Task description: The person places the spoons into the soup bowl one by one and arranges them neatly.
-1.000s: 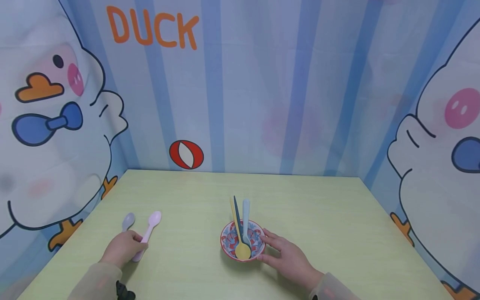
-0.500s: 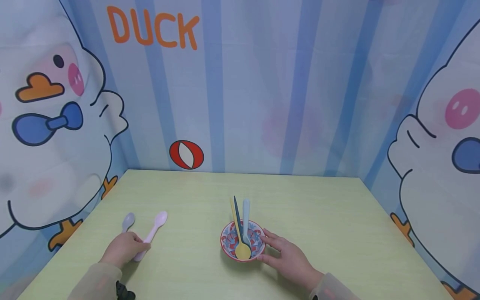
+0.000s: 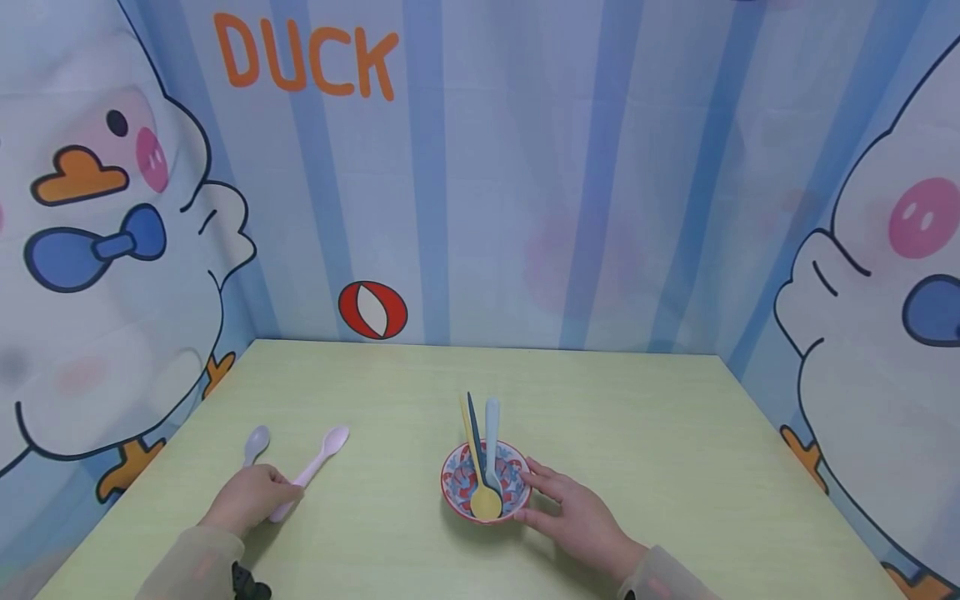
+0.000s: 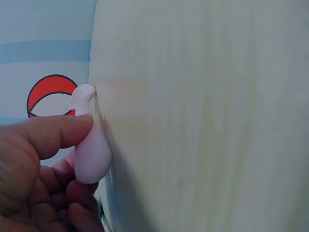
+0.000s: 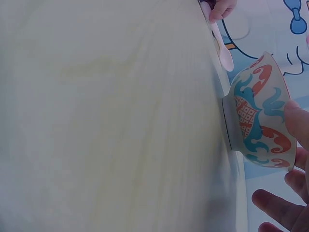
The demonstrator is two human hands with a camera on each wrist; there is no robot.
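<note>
My left hand (image 3: pixel 243 500) pinches a pink spoon (image 3: pixel 317 465) near its handle end, at the table's left; its bowl points away to the right. Up close in the left wrist view, thumb and fingers grip the pink spoon (image 4: pixel 92 157). Just beyond this hand lies a greyish-purple spoon (image 3: pixel 257 442), its handle hidden. My right hand (image 3: pixel 577 522) holds the right side of a patterned bowl (image 3: pixel 452 481), thumb and fingers at the rim. Inside the bowl lean a yellow spoon (image 3: pixel 486 503), a light blue spoon (image 3: pixel 492 429) and a dark blue-handled utensil (image 3: pixel 474 425).
A pale yellow-green table (image 3: pixel 637 417) carries everything. Behind it and at both sides hangs a blue striped cloth (image 3: pixel 510 167) printed with ducks and a red ball. The table's far edge meets the cloth.
The pink spoon's bowl end has swung to the right and slightly toward me while the left hand stays almost in place. The right hand and the patterned bowl have not moved.
</note>
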